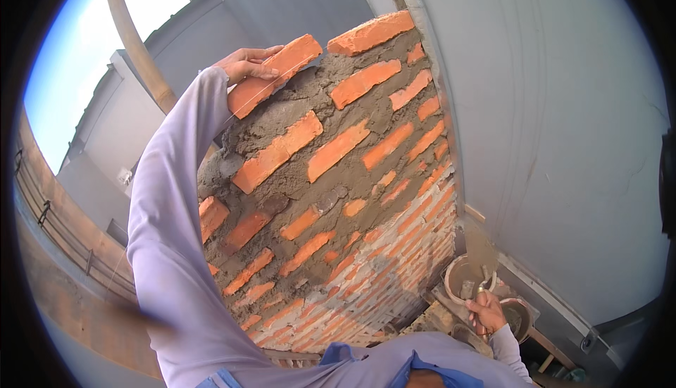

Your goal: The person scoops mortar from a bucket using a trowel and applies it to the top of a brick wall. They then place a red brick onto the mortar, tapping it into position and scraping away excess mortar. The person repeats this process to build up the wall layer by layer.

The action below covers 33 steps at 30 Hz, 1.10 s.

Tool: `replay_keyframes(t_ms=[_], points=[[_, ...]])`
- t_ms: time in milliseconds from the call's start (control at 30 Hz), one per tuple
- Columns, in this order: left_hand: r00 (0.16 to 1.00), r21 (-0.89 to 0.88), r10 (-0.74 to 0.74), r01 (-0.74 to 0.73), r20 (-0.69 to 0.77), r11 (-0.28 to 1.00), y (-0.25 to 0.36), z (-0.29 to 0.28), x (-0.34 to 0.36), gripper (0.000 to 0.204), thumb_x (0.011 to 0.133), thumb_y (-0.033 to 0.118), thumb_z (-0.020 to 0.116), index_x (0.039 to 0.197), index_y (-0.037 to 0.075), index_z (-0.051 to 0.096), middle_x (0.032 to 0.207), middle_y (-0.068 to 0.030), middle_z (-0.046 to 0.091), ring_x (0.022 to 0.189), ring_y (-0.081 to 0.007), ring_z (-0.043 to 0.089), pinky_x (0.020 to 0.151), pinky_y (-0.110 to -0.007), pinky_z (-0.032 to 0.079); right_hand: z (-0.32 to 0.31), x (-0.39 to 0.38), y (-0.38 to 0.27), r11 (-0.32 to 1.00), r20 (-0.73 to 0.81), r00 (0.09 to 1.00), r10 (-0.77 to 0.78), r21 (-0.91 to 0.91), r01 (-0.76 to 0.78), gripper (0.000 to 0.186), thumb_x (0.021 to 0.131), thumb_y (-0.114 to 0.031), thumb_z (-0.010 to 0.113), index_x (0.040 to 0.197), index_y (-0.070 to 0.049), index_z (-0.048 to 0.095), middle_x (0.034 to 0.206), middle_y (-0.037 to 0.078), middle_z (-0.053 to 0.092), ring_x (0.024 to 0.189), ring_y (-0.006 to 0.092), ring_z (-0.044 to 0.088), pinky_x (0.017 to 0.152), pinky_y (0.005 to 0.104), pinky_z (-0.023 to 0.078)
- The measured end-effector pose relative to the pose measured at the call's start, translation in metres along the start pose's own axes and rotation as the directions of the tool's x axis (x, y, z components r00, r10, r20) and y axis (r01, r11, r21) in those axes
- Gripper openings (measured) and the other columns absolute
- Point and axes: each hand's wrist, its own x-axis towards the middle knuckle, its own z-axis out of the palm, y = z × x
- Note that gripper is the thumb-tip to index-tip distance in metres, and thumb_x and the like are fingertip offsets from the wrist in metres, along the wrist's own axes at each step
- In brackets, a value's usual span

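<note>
My left hand [250, 64] grips an orange brick [274, 74] at the top left of the mortar-streaked brick wall [334, 215], with my arm raised along the left side. Another brick [370, 32] lies on the top course just right of it, separated by a small gap. A thin string crosses the held brick. At the lower right, my right hand [486, 315] is closed on the wooden handle of a trowel [480, 254], its metal blade tilted upward in front of a bucket [458, 268].
Another container [520, 321] sits on planks at the lower right. A grey wall [556, 113] borders the brickwork on the right. A wooden pole [130, 36], a railing with rods [53, 222] and neighbouring roofs are at the left.
</note>
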Motion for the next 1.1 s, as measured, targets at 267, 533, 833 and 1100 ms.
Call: replay_keyframes(t_ms=[267,533,833,1100], points=[[0.999,0.089,-0.025,0.028,-0.028,0.996,0.008,0.012,0.005,0.084,0.069,0.033,0.080,0.142,0.014,0.044,0.123,-0.0185,0.061,0.111,-0.0290,0.060,0.101,-0.037,0.043,-0.013,0.022,-0.024,0.985,0.097,0.993,0.072,-0.161,-0.055,0.022,0.084,-0.012,0.069,0.090,-0.005,0.049,0.073,0.003,0.054,0.055,0.0121,0.055,0.045,0.0284,0.045],[0.999,0.133,-0.036,0.035,0.007,0.991,0.018,0.018,0.007,0.100,0.061,0.051,0.083,0.143,0.012,0.042,0.124,-0.0170,0.061,0.112,-0.0289,0.058,0.100,-0.038,0.042,-0.018,0.046,-0.045,0.983,0.178,0.984,0.027,-0.185,0.007,0.025,0.084,-0.015,0.070,0.096,-0.003,0.051,0.075,0.006,0.058,0.052,0.0134,0.056,0.047,0.0284,0.047],[0.995,0.141,-0.002,-0.012,0.096,0.990,-0.007,0.000,0.005,0.110,0.055,0.054,0.085,0.146,0.015,0.036,0.137,-0.0227,0.049,0.125,-0.0409,0.048,0.110,-0.054,0.029,0.005,0.026,-0.221,0.550,0.441,0.764,-0.471,-0.530,0.645,0.042,0.081,-0.023,0.065,0.112,0.000,0.048,0.087,0.017,0.057,0.079,0.0295,0.059,0.072,0.0397,0.047],[0.987,0.236,-0.140,0.118,0.081,0.965,0.018,0.016,-0.030,0.114,0.047,0.022,0.084,0.149,0.017,0.032,0.134,-0.0178,0.053,0.127,-0.0348,0.047,0.111,-0.051,0.030,0.106,-0.036,-0.466,0.086,0.446,0.367,-0.816,-0.535,0.840,0.044,0.096,-0.033,0.044,0.125,-0.001,0.042,0.058,0.001,0.046,0.044,0.0100,0.045,0.039,0.0259,0.038]])
